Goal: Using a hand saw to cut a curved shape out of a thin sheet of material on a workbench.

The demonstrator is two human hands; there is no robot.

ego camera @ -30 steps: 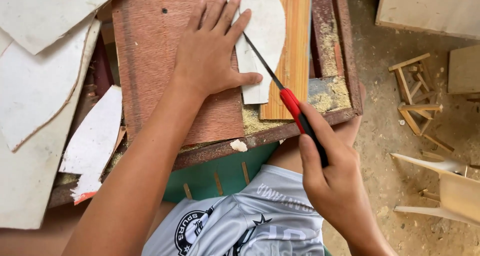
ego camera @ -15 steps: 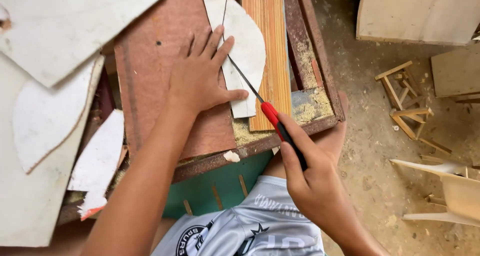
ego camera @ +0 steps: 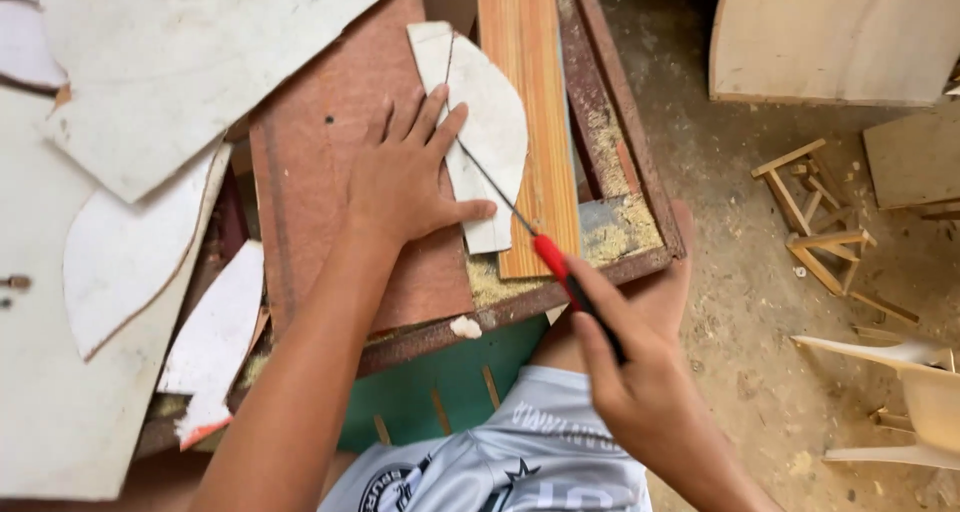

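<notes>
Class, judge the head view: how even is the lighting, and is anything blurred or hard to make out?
Head view: soft, even daylight, no glare; the left hand on the white curved piece is sharp; the right hand is slightly blurred; the thin saw blade is faint.

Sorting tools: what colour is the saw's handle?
Red and black handle, gripped in the right hand; head view.

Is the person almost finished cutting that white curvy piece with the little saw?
Not yet, it seems. Sawdust on the bench and cut white offcuts at the left show sawing done. Now the left hand presses the white curved piece down while the right hand works the red-handled saw, its blade lying across the piece's lower part. The upper part looks uncut; the kerf isn't clear.
</notes>
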